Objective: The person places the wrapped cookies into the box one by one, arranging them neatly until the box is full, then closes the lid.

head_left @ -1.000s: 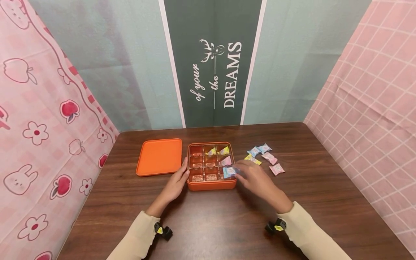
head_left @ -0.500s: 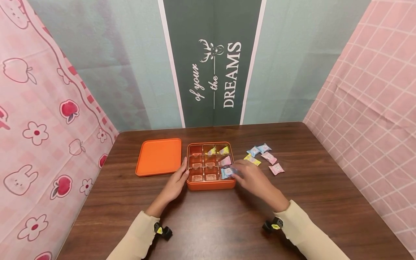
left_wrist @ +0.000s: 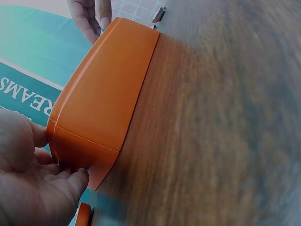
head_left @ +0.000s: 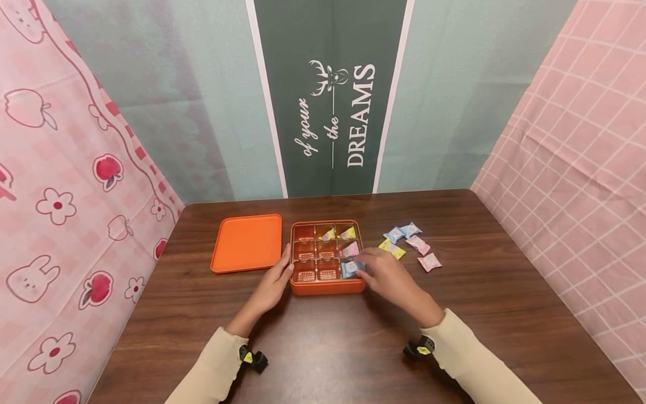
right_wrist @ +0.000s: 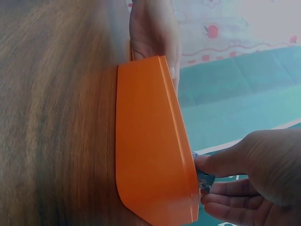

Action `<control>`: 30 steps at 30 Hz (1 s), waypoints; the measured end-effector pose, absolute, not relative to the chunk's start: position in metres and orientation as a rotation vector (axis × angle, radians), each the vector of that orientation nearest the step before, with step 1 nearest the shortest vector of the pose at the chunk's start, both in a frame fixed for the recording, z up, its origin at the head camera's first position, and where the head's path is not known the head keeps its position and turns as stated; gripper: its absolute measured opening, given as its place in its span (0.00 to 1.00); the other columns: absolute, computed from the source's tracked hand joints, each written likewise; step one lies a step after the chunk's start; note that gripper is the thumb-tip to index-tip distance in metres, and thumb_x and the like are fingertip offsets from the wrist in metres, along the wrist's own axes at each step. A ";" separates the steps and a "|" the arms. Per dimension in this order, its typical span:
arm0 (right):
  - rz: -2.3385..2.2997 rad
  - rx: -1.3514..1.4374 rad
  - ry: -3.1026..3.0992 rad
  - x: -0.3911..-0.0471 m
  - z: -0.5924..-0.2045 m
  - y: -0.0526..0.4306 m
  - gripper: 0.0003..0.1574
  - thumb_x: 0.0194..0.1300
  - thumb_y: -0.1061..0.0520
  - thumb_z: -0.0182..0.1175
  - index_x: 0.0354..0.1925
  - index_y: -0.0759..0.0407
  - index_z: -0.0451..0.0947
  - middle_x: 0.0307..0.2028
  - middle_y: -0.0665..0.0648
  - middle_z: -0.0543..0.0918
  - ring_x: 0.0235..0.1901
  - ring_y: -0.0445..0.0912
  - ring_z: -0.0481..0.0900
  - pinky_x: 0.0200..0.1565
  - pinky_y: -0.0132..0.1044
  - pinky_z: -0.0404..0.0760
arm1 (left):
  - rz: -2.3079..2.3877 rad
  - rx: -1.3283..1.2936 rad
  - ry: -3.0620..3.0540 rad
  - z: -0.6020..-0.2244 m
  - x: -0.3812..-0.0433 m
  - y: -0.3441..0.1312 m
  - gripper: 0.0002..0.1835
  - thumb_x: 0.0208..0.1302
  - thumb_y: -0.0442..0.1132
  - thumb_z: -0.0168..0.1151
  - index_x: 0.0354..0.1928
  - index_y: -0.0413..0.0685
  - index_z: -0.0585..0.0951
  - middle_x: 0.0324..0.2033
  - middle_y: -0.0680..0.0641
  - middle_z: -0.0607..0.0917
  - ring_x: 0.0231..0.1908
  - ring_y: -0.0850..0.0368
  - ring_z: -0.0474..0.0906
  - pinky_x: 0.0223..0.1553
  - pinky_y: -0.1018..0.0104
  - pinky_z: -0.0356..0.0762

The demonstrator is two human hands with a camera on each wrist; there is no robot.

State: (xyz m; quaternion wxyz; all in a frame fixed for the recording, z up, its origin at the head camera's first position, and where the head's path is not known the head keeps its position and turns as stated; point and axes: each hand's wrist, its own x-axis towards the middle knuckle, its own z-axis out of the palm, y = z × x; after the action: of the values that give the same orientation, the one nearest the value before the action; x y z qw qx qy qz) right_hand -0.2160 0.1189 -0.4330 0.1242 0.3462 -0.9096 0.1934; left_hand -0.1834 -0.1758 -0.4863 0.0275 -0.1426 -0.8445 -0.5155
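Note:
An orange box (head_left: pixel 328 288) with a clear divided tray stands on the table. My right hand (head_left: pixel 391 276) pinches a blue-wrapped candy (head_left: pixel 349 269) at the front right compartment; the right wrist view shows thumb and fingers on the wrapper at the rim. My left hand (head_left: pixel 272 283) rests against the box's left side, fingers extended along it; in the left wrist view its thumb touches the rim. A pink-wrapped candy (head_left: pixel 350 249) lies in the middle right compartment. Two yellow-wrapped candies sit in the back row, one in the middle (head_left: pixel 329 235), the other at right (head_left: pixel 348 233).
Left of the box lies a flat orange lid (head_left: pixel 247 244). To its right are several loose candies: two blue ones, a yellow candy (head_left: pixel 392 248) and two pink ones, the nearest pink candy (head_left: pixel 430 262) lying furthest right. Fabric walls enclose the wooden table (head_left: pixel 323 348).
My right hand has moved slightly left and lowered the blue candy from above the rim into the front right compartment. The left hand stays against the box.

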 end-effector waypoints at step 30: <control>0.542 0.988 -2.688 -0.211 -0.434 0.113 0.16 0.51 0.57 0.72 0.40 0.59 0.84 0.42 0.56 0.84 0.44 0.49 0.80 0.47 0.45 0.80 | -1.600 -0.425 -2.618 -0.488 -0.184 -0.176 0.29 0.75 0.36 0.42 0.73 0.40 0.47 0.72 0.41 0.47 0.71 0.45 0.43 0.69 0.51 0.43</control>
State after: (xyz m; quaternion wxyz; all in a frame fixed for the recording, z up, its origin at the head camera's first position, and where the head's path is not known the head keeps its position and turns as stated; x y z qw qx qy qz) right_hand -0.2108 0.1126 -0.4344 0.1133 0.3368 -0.9163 0.1849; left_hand -0.1838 -0.1757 -0.4875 0.0219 -0.1372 -0.8450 -0.5163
